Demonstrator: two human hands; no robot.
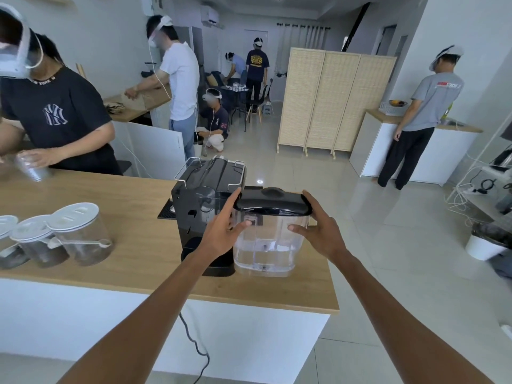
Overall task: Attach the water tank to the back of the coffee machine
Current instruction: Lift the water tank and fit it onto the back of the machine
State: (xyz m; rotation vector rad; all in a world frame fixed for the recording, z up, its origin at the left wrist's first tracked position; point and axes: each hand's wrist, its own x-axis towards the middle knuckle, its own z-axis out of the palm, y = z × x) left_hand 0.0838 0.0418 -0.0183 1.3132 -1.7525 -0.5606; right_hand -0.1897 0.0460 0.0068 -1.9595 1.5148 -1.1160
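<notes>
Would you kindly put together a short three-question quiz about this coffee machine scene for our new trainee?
1. True or false: the water tank is already seated on the back of the coffee machine.
2. Which hands grip the tank? A) left only B) right only C) both
3. Fill in: the tank's lid is ____ in colour.

Key
1. False. The tank is held beside the machine, over the wooden counter; whether it touches the counter cannot be told.
2. C. The left hand and the right hand hold its two sides just under the lid.
3. Black; the body below is clear plastic.
</notes>
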